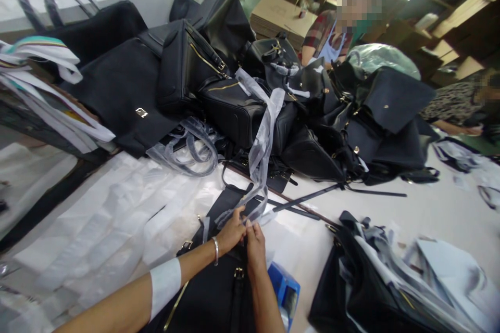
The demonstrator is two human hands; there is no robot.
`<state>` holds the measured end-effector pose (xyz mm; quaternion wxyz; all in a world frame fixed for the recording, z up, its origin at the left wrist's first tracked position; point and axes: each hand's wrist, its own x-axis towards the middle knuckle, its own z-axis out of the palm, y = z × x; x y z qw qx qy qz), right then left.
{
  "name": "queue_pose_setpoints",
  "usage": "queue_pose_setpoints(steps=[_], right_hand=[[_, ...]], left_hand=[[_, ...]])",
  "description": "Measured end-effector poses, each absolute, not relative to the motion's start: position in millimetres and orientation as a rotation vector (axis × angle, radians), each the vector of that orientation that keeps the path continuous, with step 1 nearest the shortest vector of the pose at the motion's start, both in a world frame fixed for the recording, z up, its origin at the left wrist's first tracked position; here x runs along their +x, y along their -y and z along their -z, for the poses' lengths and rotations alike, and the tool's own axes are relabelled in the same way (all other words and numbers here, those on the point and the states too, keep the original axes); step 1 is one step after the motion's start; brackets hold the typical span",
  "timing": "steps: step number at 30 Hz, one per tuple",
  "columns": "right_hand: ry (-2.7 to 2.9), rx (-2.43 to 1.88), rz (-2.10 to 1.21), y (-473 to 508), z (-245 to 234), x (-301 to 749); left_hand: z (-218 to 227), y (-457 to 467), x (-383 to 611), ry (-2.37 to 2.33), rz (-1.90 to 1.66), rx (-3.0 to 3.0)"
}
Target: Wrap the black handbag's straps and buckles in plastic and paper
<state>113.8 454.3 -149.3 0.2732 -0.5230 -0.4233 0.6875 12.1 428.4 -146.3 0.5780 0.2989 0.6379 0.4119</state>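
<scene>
A black handbag (219, 291) with gold hardware lies on the table right in front of me. My left hand (231, 230), with a silver bracelet on the wrist, and my right hand (255, 242) meet above the bag's top. Both pinch a long strip of clear plastic wrap (263, 145) that rises from the bag's handle (234, 203) toward the pile behind. The fingers of both hands are closed on the wrap.
A big heap of black handbags (242, 93) fills the table's middle and back. Another black bag with paper stuffing (367, 281) lies at the right. White sheets (117, 218) cover the left. A blue object (285, 291) sits by my right arm. Two people (332, 31) sit across.
</scene>
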Motion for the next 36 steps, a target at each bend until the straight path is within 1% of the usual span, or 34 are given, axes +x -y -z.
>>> queue_pose_setpoints(steps=[9,14,18,20,24,29,36], right_hand=[[1.179,-1.33,-1.966,-461.3,131.3,127.0],[0.849,-1.516,-1.902,-479.4,120.0,131.8],[0.884,-1.385,-2.054,-498.2,110.5,121.1],[0.91,-1.342,-1.976,-504.3,109.0,118.8],[0.893,-1.402,-1.819,-506.2,115.6,126.6],[0.803,-1.403,-1.822,-499.6,125.8,130.5],[0.811,-1.389,-1.758,-497.2,122.1,117.9]], left_hand=[[136.9,-438.5,13.1,-1.577,-1.046,0.881],[137.7,-441.7,14.5,-1.508,-1.012,0.935],[137.9,-442.6,15.0,-1.433,-0.971,1.055],[139.6,-442.1,13.0,-1.409,-0.947,1.132],[146.7,-436.4,2.0,-1.445,-0.891,1.292],[160.2,-425.1,-11.6,-1.479,-0.749,1.394],[176.2,-425.0,-13.8,-1.531,-0.605,1.436]])
